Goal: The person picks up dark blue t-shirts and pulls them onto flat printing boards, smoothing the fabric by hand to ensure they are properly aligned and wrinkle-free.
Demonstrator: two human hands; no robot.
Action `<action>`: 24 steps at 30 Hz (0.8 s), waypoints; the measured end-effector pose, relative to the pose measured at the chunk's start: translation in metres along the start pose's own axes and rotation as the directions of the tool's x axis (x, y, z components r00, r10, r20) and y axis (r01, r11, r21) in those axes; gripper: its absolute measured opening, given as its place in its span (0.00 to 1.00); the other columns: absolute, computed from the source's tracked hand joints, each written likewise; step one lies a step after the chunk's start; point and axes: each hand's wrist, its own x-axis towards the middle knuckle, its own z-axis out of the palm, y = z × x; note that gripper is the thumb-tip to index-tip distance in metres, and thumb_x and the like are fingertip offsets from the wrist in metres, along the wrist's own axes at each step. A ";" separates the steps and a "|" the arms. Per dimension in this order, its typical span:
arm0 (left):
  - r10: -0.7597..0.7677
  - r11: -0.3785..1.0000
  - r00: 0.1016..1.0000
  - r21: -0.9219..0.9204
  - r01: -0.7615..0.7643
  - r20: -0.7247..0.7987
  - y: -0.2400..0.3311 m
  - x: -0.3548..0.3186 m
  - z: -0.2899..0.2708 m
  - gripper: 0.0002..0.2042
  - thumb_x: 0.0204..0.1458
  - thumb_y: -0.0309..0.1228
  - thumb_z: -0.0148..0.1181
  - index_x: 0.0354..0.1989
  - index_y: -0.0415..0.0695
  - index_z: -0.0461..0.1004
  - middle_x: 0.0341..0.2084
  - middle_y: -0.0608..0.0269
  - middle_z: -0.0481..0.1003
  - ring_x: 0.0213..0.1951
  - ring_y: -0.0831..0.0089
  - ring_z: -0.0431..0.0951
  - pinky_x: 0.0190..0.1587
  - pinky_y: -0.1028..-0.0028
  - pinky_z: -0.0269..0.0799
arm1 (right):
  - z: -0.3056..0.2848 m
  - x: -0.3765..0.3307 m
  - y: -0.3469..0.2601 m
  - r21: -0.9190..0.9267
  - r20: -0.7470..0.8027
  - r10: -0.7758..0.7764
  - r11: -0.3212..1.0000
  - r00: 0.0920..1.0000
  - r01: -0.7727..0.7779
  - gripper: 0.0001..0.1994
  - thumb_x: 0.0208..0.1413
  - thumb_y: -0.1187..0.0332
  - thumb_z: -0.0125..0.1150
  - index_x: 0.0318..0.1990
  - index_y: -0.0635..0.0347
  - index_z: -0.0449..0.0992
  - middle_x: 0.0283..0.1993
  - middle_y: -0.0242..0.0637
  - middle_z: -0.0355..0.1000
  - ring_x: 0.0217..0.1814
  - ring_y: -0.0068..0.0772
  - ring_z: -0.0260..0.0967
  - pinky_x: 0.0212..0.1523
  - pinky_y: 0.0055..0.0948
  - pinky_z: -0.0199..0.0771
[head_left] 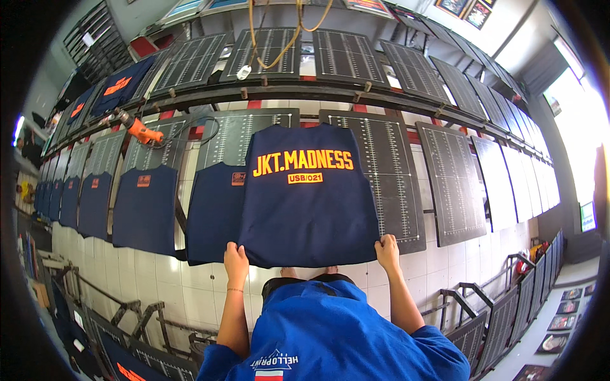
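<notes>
A navy T-shirt panel (pixel 308 222) with orange and yellow block print hangs stretched in front of me. My left hand (pixel 236 260) is closed on its lower left corner, and my right hand (pixel 386 250) grips the lower right corner. The panel's upper part lies over a dark printing board (pixel 400 184) with white ruler marks, and its left side overlaps another navy panel (pixel 213 216) with a small orange print. What lies beneath the held panel is hidden.
More navy panels (pixel 145 209) lie on boards to the left. An orange power tool (pixel 143 132), maybe a heat gun, rests on a board with its black cord. A yellow cable (pixel 289 47) hangs with a white fitting. Bare marked boards (pixel 451 184) continue rightward; metal racks (pixel 470 301) stand behind.
</notes>
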 end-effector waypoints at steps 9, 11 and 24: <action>0.051 0.612 0.846 -0.686 0.394 0.531 0.028 0.008 -0.070 0.11 0.51 0.29 0.62 0.40 0.37 0.75 0.35 0.68 0.74 0.36 0.77 0.71 0.44 0.77 0.65 | -0.069 0.000 -0.015 0.683 0.652 0.086 0.365 0.754 -0.632 0.18 0.57 0.67 0.58 0.50 0.74 0.68 0.47 0.41 0.73 0.49 0.27 0.69 0.53 0.27 0.67; 0.083 0.613 0.897 -0.732 0.298 0.434 0.055 0.013 -0.103 0.13 0.51 0.32 0.62 0.42 0.38 0.73 0.37 0.67 0.74 0.37 0.78 0.71 0.44 0.76 0.66 | -0.094 0.009 0.016 0.885 0.434 0.064 0.155 0.899 -0.438 0.13 0.55 0.72 0.57 0.47 0.67 0.70 0.44 0.45 0.74 0.47 0.40 0.73 0.53 0.41 0.71; 0.190 0.332 0.979 -0.943 0.010 0.077 0.425 0.037 -0.094 0.12 0.56 0.32 0.58 0.44 0.37 0.73 0.37 0.62 0.76 0.38 0.75 0.76 0.43 0.75 0.71 | -0.394 0.157 -0.016 0.952 -0.163 0.132 0.280 0.978 0.121 0.13 0.60 0.68 0.54 0.47 0.68 0.73 0.41 0.38 0.74 0.40 0.27 0.72 0.41 0.23 0.72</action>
